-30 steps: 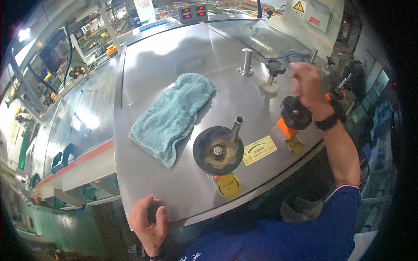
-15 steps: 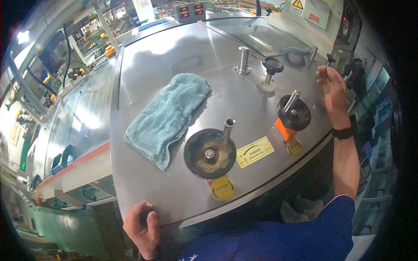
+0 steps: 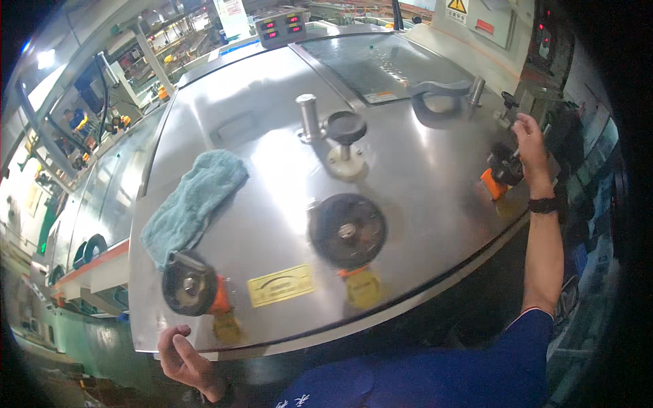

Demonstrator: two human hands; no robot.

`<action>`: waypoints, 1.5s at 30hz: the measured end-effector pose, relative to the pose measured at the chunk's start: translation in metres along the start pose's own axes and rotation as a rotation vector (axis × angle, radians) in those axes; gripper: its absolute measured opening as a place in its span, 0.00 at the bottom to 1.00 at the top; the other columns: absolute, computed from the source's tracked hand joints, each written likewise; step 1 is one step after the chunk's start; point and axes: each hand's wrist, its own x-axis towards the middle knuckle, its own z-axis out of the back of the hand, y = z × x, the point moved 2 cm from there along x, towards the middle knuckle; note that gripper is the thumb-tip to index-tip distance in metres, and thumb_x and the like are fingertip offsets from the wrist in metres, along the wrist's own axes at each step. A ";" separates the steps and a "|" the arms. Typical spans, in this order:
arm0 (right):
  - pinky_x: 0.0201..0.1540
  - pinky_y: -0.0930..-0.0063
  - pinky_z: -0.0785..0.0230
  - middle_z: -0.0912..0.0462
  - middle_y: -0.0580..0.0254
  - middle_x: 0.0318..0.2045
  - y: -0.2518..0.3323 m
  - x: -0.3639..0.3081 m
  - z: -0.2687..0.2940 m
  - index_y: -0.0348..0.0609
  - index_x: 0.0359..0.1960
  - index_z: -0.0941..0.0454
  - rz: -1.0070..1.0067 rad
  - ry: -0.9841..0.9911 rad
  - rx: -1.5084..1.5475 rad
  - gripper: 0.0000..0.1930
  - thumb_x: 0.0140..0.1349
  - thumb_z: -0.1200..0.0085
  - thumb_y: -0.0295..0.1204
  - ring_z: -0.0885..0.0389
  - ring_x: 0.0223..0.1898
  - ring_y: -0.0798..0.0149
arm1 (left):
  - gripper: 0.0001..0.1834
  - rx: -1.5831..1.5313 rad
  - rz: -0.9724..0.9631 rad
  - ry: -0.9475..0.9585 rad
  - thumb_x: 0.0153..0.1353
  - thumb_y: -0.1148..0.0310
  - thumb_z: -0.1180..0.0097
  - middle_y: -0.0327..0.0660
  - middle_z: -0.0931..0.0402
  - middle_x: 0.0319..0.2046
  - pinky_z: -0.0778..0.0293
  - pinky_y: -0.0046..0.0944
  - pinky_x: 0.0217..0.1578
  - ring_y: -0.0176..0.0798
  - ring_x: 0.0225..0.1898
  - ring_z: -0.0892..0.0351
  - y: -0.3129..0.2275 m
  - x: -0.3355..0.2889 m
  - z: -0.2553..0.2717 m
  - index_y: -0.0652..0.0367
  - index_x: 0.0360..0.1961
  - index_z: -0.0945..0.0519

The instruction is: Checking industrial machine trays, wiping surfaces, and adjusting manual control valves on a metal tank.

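Observation:
My left hand (image 3: 182, 360) is at the near-left edge of a steel machine cover (image 3: 435, 224), thumb and curled fingers apart, holding nothing. Just above it is a black handwheel (image 3: 189, 284) with an orange piece beside it. At the right side, my right hand (image 3: 532, 146) hovers with loosely bent fingers and nothing visible in them. It partly hides another black handwheel (image 3: 505, 164); a small black knob (image 3: 509, 100) lies just beyond its fingertips. A third black handwheel (image 3: 347, 231) sits between my hands. A light-blue towel (image 3: 197, 200) lies on the cover at the left.
A black round knob (image 3: 346, 128) and a metal post (image 3: 309, 119) rise from the cover. Farther back are a glass window (image 3: 384, 64), a curved grey handle (image 3: 442, 92) and a display box (image 3: 282, 28) with red digits. A yellow label (image 3: 280, 285) lies near the front edge.
My view has shifted right along the machine, so the towel and handwheels appear farther left and another handwheel shows at the right. Both hands have moved along with it.

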 end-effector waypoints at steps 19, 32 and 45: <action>0.14 0.74 0.41 0.34 0.70 0.15 0.002 -0.024 0.037 0.41 0.25 0.27 -0.246 0.460 0.918 0.15 0.71 0.51 0.35 0.38 0.11 0.75 | 0.09 0.108 -0.026 -0.039 0.63 0.75 0.55 0.39 0.27 0.22 0.36 0.32 0.26 0.32 0.23 0.32 -0.049 -0.039 -0.078 0.67 0.28 0.25; 0.14 0.79 0.42 0.38 0.74 0.13 0.021 -0.001 0.023 0.44 0.22 0.29 -0.344 0.431 0.699 0.16 0.69 0.49 0.35 0.37 0.11 0.77 | 0.11 0.095 -0.061 -0.049 0.63 0.74 0.55 0.40 0.29 0.19 0.36 0.35 0.23 0.35 0.21 0.31 -0.059 -0.036 -0.086 0.68 0.25 0.26; 0.13 0.79 0.45 0.35 0.73 0.12 0.056 0.001 -0.016 0.44 0.23 0.28 -0.199 0.415 0.580 0.15 0.67 0.46 0.36 0.37 0.11 0.77 | 0.12 0.105 0.003 0.074 0.70 0.69 0.53 0.35 0.29 0.24 0.38 0.29 0.29 0.29 0.26 0.34 -0.051 -0.039 -0.079 0.67 0.34 0.23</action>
